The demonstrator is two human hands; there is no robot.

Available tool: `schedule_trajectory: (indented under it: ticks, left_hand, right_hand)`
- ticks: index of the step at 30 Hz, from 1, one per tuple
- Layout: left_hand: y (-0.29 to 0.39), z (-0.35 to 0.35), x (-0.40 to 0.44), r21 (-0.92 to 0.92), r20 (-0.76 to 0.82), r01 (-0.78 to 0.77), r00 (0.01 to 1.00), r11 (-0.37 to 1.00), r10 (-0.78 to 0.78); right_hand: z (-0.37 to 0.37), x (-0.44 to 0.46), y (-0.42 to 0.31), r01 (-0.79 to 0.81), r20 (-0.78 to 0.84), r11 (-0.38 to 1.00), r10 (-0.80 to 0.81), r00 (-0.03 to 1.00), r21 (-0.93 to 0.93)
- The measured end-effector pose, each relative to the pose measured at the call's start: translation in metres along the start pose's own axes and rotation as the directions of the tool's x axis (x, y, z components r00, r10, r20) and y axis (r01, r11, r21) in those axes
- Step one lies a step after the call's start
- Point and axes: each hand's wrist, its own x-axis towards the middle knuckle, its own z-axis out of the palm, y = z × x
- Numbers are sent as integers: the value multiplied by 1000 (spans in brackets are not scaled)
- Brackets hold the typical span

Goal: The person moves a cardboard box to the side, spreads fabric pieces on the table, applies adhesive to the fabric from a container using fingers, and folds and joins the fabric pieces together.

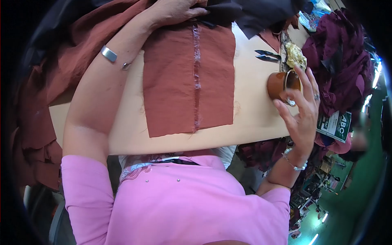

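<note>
A rust-brown cloth panel (171, 81) lies flat, with a frayed seam strip (196, 77) running down it. My left hand (175, 10) rests at the panel's top edge, beside dark cloth (261, 14). Its fingers look stretched out, though the frame's top edge cuts off part of them. On the right, my right hand (304, 104) is open at a brown cup (277, 83), thumb and fingers apart, the blurred index finger at the cup's mouth. A small whitish spot shows by that fingertip; I cannot tell what it is. Black thread snips (267, 55) lie beyond the cup.
The pale board (257, 110) extends under the panel. Rust cloth (94, 41) is heaped at left, maroon cloth (335, 57) at right. Crumpled gold-coloured material (295, 55) lies behind the cup. A green box marked ABC (337, 125) is below the maroon heap.
</note>
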Motion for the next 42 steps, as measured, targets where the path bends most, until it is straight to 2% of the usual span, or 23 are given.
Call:
schedule_trajectory:
  ticks: [3,6,8,11,14,17,20,26,29,32,33,36,37,40,42]
  left_hand:
    - [1,0,0,-7,17,14,1000,1000,-14]
    - [-1,3,-2,5,-52,-25,998,1000,25]
    - [-2,4,0,31,-38,-15,999,999,16]
    - [-3,6,0,9,-50,-13,999,1000,13]
    - [-3,5,0,-18,-35,-13,999,1000,13]
    - [-3,6,-1,-15,-48,-26,999,1000,25]
    - [-2,8,-1,-9,-54,-33,998,999,32]
    - [1,4,0,-5,-21,-21,1000,1000,21]
    - [1,5,0,16,-38,-29,999,999,30]
    - [0,6,1,25,-24,-27,999,999,28]
    - [0,5,1,26,-21,-19,1000,999,19]
    - [3,7,0,30,-23,-15,1000,999,16]
    - [3,7,0,33,-38,-26,999,999,27]
    - [3,6,-1,22,-93,-59,994,998,60]
    - [2,6,-3,30,-116,-60,991,998,64]
  right_hand:
    - [38,46,-40,146,-198,901,-69,978,409]
    - [84,92,-54,253,-258,852,-145,955,457]
    - [104,116,-56,300,-281,827,-180,943,476]
    - [115,127,-65,249,-235,825,-146,961,508]
    - [127,128,-69,245,-249,901,-161,955,359]
    - [120,131,-66,234,-168,830,-171,971,506]
    - [128,129,-67,243,-237,830,-138,962,501]
    - [116,103,-66,299,-225,792,-209,952,532]
    - [110,91,-67,297,-182,843,-239,954,448]
    - [102,65,-69,366,-189,834,-315,930,414]
    - [99,56,-71,409,-189,842,-364,912,352]
    - [88,50,-74,435,-149,825,-409,900,361]
    - [92,53,-72,366,-131,821,-345,929,437]
    - [105,61,-74,291,-210,890,-228,951,350]
    - [108,55,-74,323,-201,885,-268,942,336]
